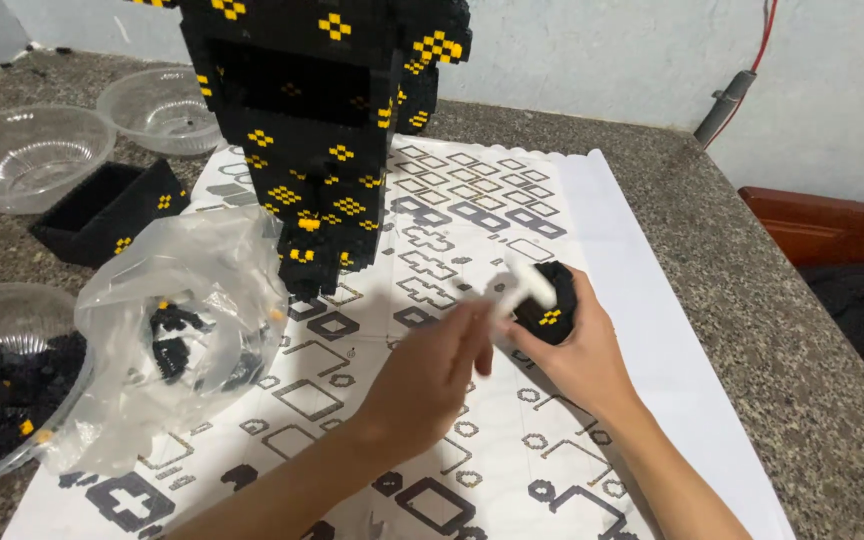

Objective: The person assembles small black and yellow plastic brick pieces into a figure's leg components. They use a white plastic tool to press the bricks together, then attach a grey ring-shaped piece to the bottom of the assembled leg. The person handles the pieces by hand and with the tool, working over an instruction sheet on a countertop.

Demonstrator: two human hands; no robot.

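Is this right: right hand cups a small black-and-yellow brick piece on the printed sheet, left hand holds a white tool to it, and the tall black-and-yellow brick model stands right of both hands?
Not quite. The head view shows the tall brick model standing behind and left of the hands, not right. The rest holds: the right hand cups the small brick piece on the printed sheet, and the left hand holds the white tool to it.

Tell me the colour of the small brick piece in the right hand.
Black with yellow spots, head view.
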